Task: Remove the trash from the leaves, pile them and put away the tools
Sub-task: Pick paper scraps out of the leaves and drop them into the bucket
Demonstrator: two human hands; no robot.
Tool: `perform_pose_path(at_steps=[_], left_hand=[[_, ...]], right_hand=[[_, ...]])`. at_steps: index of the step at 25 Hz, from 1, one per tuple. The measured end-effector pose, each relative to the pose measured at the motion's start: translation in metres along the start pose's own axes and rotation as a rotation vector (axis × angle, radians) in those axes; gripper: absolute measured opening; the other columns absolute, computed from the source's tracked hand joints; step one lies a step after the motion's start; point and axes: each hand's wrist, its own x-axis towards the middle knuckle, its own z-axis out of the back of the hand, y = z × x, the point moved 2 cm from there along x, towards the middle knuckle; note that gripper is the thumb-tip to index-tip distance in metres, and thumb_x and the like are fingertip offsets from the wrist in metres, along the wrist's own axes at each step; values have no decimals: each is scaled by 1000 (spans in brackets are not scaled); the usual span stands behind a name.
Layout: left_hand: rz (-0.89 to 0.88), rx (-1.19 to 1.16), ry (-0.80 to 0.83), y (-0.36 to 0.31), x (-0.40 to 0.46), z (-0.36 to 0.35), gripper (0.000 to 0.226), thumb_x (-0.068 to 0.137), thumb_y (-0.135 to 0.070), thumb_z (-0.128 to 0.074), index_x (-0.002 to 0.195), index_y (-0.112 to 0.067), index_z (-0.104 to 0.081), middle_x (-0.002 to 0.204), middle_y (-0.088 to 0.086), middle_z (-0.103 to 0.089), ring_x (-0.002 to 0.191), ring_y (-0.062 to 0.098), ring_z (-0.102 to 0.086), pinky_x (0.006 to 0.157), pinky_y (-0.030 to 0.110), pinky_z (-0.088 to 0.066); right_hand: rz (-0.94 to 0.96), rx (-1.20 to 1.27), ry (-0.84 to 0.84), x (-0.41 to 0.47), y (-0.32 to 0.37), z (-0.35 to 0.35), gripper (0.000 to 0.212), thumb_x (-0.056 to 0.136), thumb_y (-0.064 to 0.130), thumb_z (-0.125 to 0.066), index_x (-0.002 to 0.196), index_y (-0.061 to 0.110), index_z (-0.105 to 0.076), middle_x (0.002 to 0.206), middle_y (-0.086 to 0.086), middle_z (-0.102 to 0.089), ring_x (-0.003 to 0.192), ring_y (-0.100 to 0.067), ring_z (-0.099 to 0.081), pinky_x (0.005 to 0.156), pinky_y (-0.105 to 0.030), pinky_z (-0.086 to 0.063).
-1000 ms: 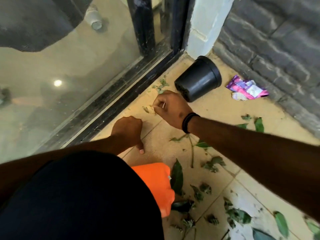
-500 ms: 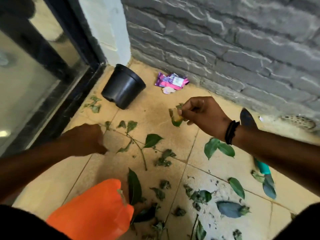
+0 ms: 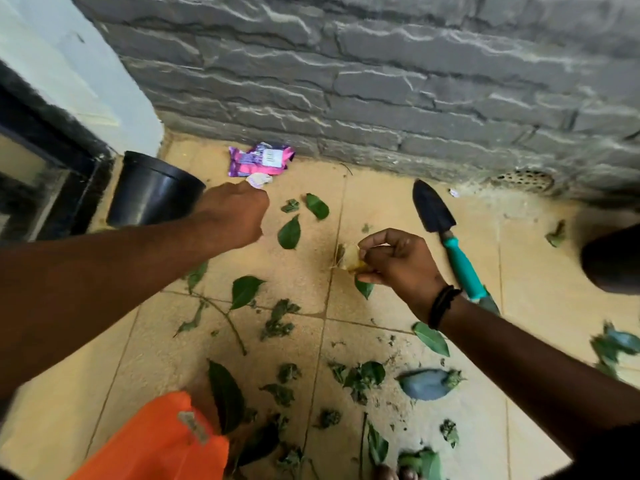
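Pinching a yellowish scrap [image 3: 350,260] and a leaf, the right hand [image 3: 398,268] hangs above the tiles. The left hand [image 3: 232,216], curled with no visible load, reaches toward the pink wrapper [image 3: 260,159] by the wall [image 3: 381,81]. Judging by this, trash-picking is barely begun: the wrapper lies uncollected, leaves [image 3: 290,233] are scattered unpiled, and the trowel [image 3: 446,237] lies out beside the right wrist. Wall and pot [image 3: 152,192] hem in the far corner; open tile lies between the hands.
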Motion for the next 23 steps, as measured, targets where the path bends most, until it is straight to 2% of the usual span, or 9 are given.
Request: perform_pose_path(at_steps=[3,5,9,10,13,17,20,23], left_hand=[[26,9,174,0,6,-18,67,69,-56,-86,109,-14,-53,104,9,-54,91,22,-49,75,34,-46],[13,-1,278,-4,9,-29,79,62,-56,-91,113,-13,-50,109,10,-52,92,20,-45,75,32,-42],[43,-11,251,-8,21,-31,93,47,-54,-97,116,-9,-52,103,10,-51,108,26,-54,84,34,-48],[63,-23,242,-8,21,-31,95,45,-52,-98,116,-9,-52,107,12,-54,112,28,-55,86,35,-49],[144,-67,226,-10,19,-37,97,45,-44,-100,121,-6,-52,120,16,-57,117,32,-55,90,41,-52],[179,-93,214,-11,20,-39,98,44,-41,-101,122,-7,-52,121,17,-57,118,33,-55,89,41,-53],[189,-113,212,-10,21,-38,95,44,-39,-101,119,-7,-53,120,17,-58,115,33,-56,86,40,-51],[194,-134,204,-10,20,-38,93,40,-40,-102,113,-8,-55,115,16,-60,111,33,-58,83,39,-52]], right_hand=[[-19,0,4,-7,-16,11,13,95,-6,-57,93,3,-65,80,-12,-73,72,-23,-72,68,-34,-61],[-44,-19,15,-13,-30,14,13,95,-6,-58,92,3,-66,79,-13,-73,69,-23,-71,66,-34,-61],[-54,-196,29,-15,-50,17,14,94,-7,-59,90,4,-67,77,-8,-71,62,-17,-68,54,-27,-58],[-47,-222,27,-13,-53,19,15,93,-8,-59,90,3,-68,77,-7,-71,61,-16,-67,53,-26,-57],[-86,-181,36,-8,-53,20,13,92,-11,-60,92,0,-66,70,-3,-72,55,-14,-65,49,-25,-55],[-22,-73,92,9,-22,10,16,92,-10,-59,93,3,-68,78,-5,-72,59,-15,-64,54,-29,-56],[34,-23,0,39,5,18,15,94,-9,-57,97,1,-68,83,-8,-74,65,-16,-69,57,-29,-59],[96,-177,-198,58,10,48,17,96,-6,-56,100,1,-70,84,-9,-73,67,-18,-71,63,-37,-60]])
